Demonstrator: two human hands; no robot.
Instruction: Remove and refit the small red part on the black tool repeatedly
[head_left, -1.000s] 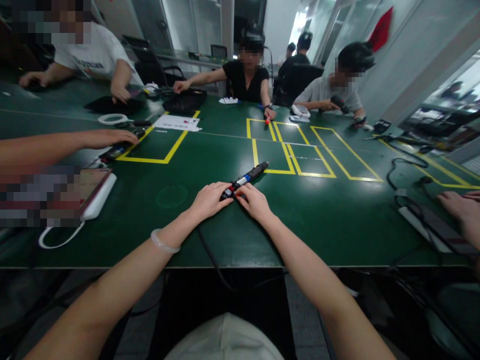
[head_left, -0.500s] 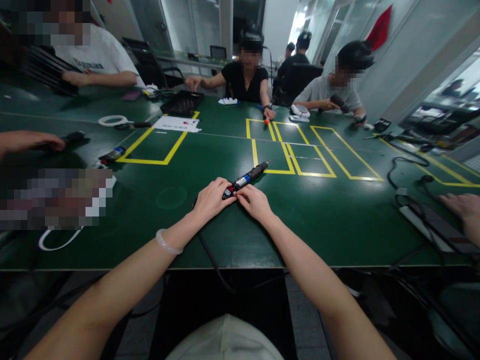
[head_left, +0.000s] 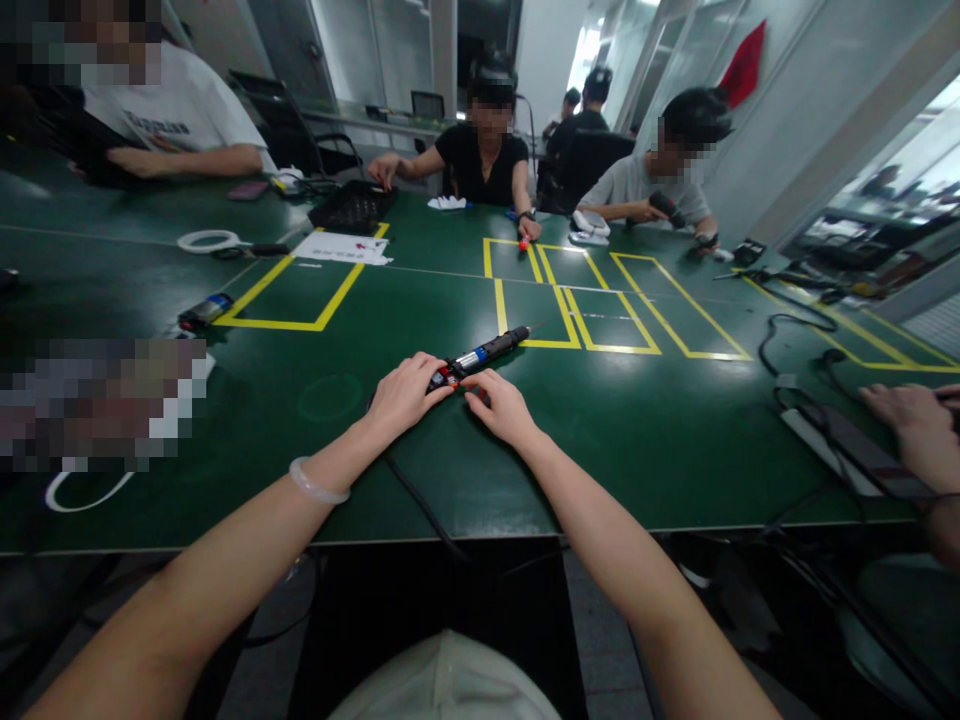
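A black electric screwdriver (head_left: 487, 351) with a blue band and a red rear end lies on the green table (head_left: 645, 430), its tip pointing to the far right. My left hand (head_left: 403, 393) is curled over its rear end from the left. From the right, my right hand (head_left: 504, 406) pinches the same end with its fingertips. A black cable (head_left: 420, 505) runs from under my left hand to the table's near edge. A pale bangle (head_left: 315, 484) sits on my left wrist.
Yellow tape rectangles (head_left: 592, 320) mark the table beyond the screwdriver. A power strip (head_left: 840, 450) and cables lie at the right, by another person's hand (head_left: 911, 425). Further off are a white ring (head_left: 204, 241), a paper sheet (head_left: 341, 247), a black tray (head_left: 352, 208) and several seated people.
The arm that reached in from the left has pulled back off the table. My two hands stay on the screwdriver's rear end; the view has shifted slightly.
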